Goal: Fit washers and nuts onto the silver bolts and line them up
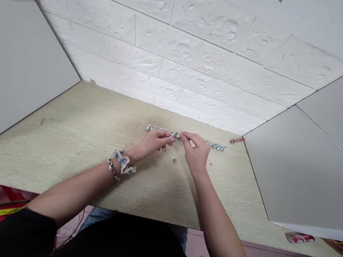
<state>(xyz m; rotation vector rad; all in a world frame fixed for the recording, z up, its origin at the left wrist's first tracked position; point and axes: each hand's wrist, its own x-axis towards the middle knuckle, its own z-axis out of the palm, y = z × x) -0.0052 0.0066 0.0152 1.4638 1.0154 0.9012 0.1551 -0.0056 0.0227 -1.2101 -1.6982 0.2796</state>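
Observation:
My left hand (157, 140) pinches a silvery metal bolt (174, 134) between thumb and fingers, its shaft tilted up to the right. Close beside it, my right hand (196, 150) is closed at the fingertips near the bolt's end; what it pinches is too small to make out. Behind my hands runs a row of metal fasteners, partly hidden by them. At its left end, bolts (149, 128) show past my left hand, and a cluster of screws (216, 145) shows past my right. A small metal nut or washer (174, 160) lies on the tabletop below my hands.
The pale wood-grain table (73, 133) meets a white brick-pattern wall (148, 63). Grey panels stand at the left (19, 64) and right (303, 174). One red battery (236, 140) lies by the right panel, another red cylinder (301, 238) near the front edge.

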